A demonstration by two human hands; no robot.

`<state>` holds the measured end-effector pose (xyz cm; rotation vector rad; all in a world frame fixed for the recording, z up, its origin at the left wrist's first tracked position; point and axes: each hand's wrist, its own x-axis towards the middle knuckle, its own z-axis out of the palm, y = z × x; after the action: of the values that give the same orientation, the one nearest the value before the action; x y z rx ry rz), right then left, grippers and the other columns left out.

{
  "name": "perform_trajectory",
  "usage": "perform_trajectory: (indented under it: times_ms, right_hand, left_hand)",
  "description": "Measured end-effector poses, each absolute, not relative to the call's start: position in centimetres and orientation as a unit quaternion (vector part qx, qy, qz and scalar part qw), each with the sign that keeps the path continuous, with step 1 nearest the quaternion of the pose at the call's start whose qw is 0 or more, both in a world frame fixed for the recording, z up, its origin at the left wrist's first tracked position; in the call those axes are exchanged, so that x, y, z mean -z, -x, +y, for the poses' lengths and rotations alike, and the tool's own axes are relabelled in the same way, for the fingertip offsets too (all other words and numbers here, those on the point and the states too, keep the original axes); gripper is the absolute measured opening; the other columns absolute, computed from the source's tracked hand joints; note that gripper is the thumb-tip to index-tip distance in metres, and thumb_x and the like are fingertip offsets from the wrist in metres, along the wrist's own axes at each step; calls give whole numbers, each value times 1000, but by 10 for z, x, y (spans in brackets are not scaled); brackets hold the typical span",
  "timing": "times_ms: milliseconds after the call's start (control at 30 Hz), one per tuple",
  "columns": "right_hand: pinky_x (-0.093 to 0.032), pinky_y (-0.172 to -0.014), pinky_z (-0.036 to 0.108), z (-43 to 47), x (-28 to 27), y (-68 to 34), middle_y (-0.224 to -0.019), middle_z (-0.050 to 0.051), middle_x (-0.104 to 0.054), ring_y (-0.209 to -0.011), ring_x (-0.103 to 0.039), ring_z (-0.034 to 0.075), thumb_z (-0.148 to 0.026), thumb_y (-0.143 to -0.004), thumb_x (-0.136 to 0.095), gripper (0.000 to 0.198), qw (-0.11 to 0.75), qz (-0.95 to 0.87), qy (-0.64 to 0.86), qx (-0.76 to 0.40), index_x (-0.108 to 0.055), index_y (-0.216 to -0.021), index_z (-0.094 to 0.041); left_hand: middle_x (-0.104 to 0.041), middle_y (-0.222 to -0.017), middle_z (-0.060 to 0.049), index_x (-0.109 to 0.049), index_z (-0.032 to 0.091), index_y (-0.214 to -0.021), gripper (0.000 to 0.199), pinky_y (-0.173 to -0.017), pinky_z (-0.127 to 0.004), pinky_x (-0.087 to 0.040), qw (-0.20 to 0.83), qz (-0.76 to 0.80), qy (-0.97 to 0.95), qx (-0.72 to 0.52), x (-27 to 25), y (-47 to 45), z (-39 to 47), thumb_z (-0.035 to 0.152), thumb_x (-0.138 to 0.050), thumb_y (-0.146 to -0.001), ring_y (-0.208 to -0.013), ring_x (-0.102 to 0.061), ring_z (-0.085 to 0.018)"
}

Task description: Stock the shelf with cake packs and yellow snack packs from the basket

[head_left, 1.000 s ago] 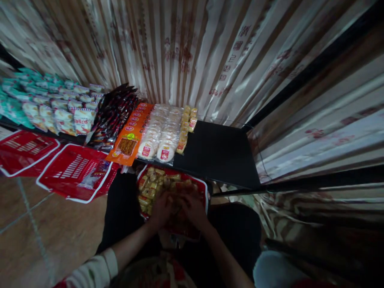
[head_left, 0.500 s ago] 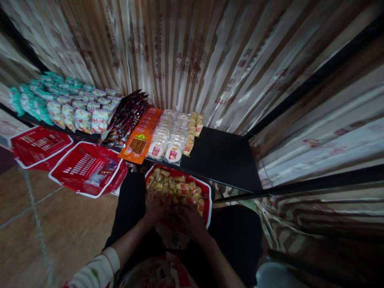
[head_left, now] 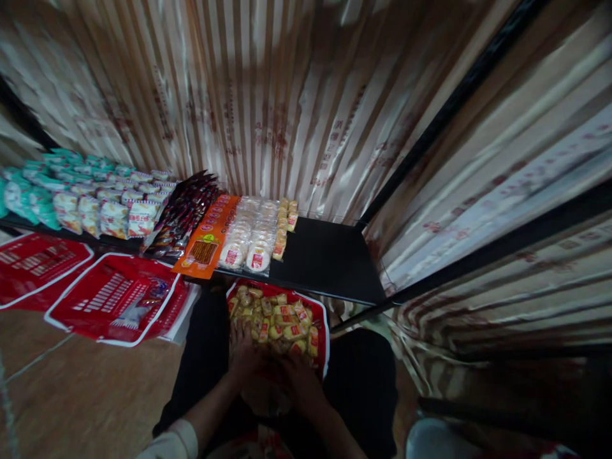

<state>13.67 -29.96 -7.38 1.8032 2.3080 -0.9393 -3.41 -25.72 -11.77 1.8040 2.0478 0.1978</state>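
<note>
A red basket (head_left: pixel 327 344) with a white rim sits between my knees, filled with small yellow-wrapped snack packets (head_left: pixel 282 319). My left hand (head_left: pixel 245 352) lies on the packets at the basket's left side, its fingers stretched out and slightly apart. At the near side of the basket is my right hand (head_left: pixel 301 379), touching or close to the packets. Its fingers are dim and partly lost in shadow, so I cannot make out their pose. On the shelf beyond the basket, more yellow packets (head_left: pixel 280 243) stand in a short row beside round white crackers in clear wrappers (head_left: pixel 258 256).
A black shelf (head_left: pixel 329 261) runs along a striped curtain (head_left: pixel 287 95). Its left part carries an orange snack bag (head_left: pixel 205 245), dark packets (head_left: pixel 186 210), white packets (head_left: pixel 115 220) and teal packets (head_left: pixel 43 201). Red bags (head_left: pixel 108 299) hang below; black poles (head_left: pixel 430 121) rise right.
The view has shifted, so the shelf sits further left and lower. My hands have drawn back toward the near side of the basket, leaving more of the packets showing.
</note>
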Motion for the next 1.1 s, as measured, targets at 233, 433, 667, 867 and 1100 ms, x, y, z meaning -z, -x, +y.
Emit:
perform_trajectory:
  times_ms: [233, 433, 667, 867, 1100]
  right_hand:
    - [-33, -98, 36, -301, 64, -133, -123, 10, -53, -115, -44, 26, -20, -83, -43, 33, 32, 776, -570, 268, -64, -109, -20]
    - [-35, -97, 38, -301, 62, -133, -124, 13, -53, -116, -44, 27, -17, -79, -47, 33, 40, 769, -578, 269, -64, -107, -16]
    - [-36, -97, 35, -306, 71, -143, -124, 12, -55, -116, -46, 26, -12, -80, -41, 32, 37, 752, -613, 240, -65, -102, -13]
    - [-34, -101, 34, -311, 75, -160, -126, 14, -54, -122, -42, 27, -6, -81, -35, 39, 46, 688, -699, 190, -63, -108, -11]
    - [-37, -97, 33, -313, 68, -155, -118, 18, -56, -117, -47, 26, -4, -81, -35, 39, 98, 678, -703, 192, -60, -110, -8]
  left_hand:
    - [-37, -141, -20, -46, 8, -131, 59, -109, -47, -22, 132, 721, -676, -82, 130, 42, -261, 24, -55, -75, -134, -27, -34]
    - [-38, -141, -19, -43, 7, -133, 57, -110, -45, -21, 160, 700, -695, -49, 118, 44, -261, 22, -49, -78, -134, -29, -30]
    - [-36, -144, -16, -40, 9, -135, 60, -111, -42, -19, 211, 685, -697, -13, 99, 42, -263, 17, -46, -76, -135, -28, -26]
    - [-41, -140, -16, -45, 8, -132, 58, -109, -37, -25, 229, 656, -718, -34, 105, 29, -266, 12, -43, -74, -132, -34, -26]
    - [-40, -138, -23, -43, 1, -130, 58, -108, -40, -27, 228, 665, -710, -53, 109, 20, -266, 14, -45, -74, -132, -33, -31]
